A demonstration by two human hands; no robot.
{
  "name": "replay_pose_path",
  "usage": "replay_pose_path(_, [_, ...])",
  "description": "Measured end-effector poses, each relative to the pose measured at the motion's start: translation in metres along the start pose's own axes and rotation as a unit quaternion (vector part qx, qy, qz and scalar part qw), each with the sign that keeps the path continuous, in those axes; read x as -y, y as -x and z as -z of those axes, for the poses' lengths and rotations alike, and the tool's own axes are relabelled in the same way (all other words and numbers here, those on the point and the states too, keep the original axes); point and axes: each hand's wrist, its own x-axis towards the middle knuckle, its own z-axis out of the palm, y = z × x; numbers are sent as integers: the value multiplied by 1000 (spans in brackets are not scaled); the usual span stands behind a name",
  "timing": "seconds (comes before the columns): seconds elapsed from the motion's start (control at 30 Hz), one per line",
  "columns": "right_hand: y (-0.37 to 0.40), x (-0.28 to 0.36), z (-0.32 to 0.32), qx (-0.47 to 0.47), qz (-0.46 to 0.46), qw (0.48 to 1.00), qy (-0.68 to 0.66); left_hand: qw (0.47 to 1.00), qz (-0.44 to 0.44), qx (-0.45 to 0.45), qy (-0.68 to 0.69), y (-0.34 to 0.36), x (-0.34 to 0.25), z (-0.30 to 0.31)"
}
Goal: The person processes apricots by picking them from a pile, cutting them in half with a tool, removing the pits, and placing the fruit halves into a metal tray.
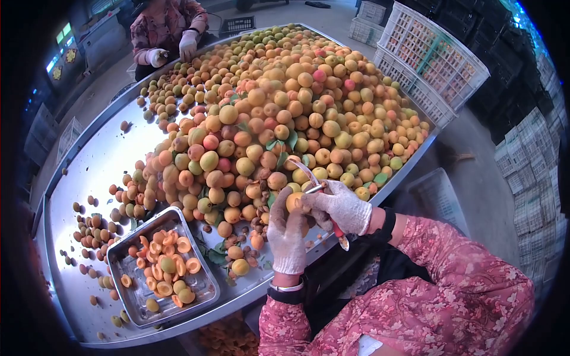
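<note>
My left hand [286, 234], in a pale work glove with dirty fingers, is closed around a yellow-orange apricot [294, 202]. My right hand [342, 207], gloved the same way, grips a red-handled metal tool [338, 230] with a curved strip reaching toward the fruit pile. The fingers of both hands meet at the apricot, and the tool's metal part lies close beside it. Just beyond them rises a large heap of apricots [261, 118] with a few green leaves. Left of my hands, a metal tray [215, 285] holds halved apricots [168, 261] and several whole ones.
A metal table [89, 172] with a raised rim carries the heap and scattered loose fruit. Across it, a person [169, 32] with gloved hands works at the far edge. Stacked white crates [430, 53] stand at the right, and a plastic bin [442, 199] sits below the table edge.
</note>
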Motion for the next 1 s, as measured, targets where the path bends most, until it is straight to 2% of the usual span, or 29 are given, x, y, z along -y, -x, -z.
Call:
replay_pose_path(0.03, [2, 2, -3, 2, 12, 999, 30, 1000, 0, 0, 0, -2, 0, 4])
replay_pose_path(0.1, [6, 5, -6, 0, 30, 997, 71, 995, 49, -10, 91, -5, -1, 12])
replay_pose_path(0.2, [-2, 6, 0, 14, 65, 990, 126, 997, 48, -6, 65, -2, -7, 12])
replay_pose_path(0.23, [-6, 6, 1, 4, 107, 983, 150, 997, 49, -7, 67, -1, -5, 13])
replay_pose_path(0.27, [-9, 8, 3, -5, 149, 973, 174, 1000, 14, 17, 15, -1, -3, 15])
replay_pose_path(0.3, [-6, 16, -1, -5, 92, 979, 180, 998, -22, 41, -37, -1, -1, 16])
replay_pose_path(0.33, [-6, 16, -1, -6, 93, 979, 180, 998, -22, 42, -37, -2, 0, 16])
replay_pose_path(0.4, [-5, 14, -4, 28, 33, 994, 98, 997, 58, 7, 48, -4, 2, 17])
replay_pose_path(0.43, [-1, 16, -8, 11, 20, 996, 84, 997, 58, 6, 48, -4, 1, 15])
replay_pose_path(0.47, [-1, 12, -11, 12, 19, 996, 83, 998, 17, -11, 55, -2, 1, 11])
replay_pose_path(0.5, [-2, 6, -14, -20, 58, 997, 48, 997, -24, -27, 62, -1, 1, 7])
replay_pose_path(0.53, [-2, 0, -17, -53, 96, 994, 12, 997, -24, -27, 62, 0, 4, 7])
replay_pose_path(0.6, [0, -6, -21, -81, 130, 986, 66, 990, -106, -10, -89, 2, 11, 6])
replay_pose_path(0.63, [0, -10, -20, -58, 130, 988, 62, 997, -63, -12, -34, 3, 8, 3])
replay_pose_path(0.73, [7, -3, -16, -20, 109, 992, 53, 999, -34, -20, 10, 1, 4, 4])
replay_pose_path(0.8, [9, 4, -12, -32, 160, 986, 20, 999, -20, -17, 25, 2, -1, 3])
replay_pose_path(0.87, [6, 17, -12, -78, 252, 965, -17, 999, -4, -12, 38, 3, 0, 2])
replay_pose_path(1.0, [1, 45, -25, -88, 372, 923, -42, 1000, -5, 10, 12, 2, -1, 2])
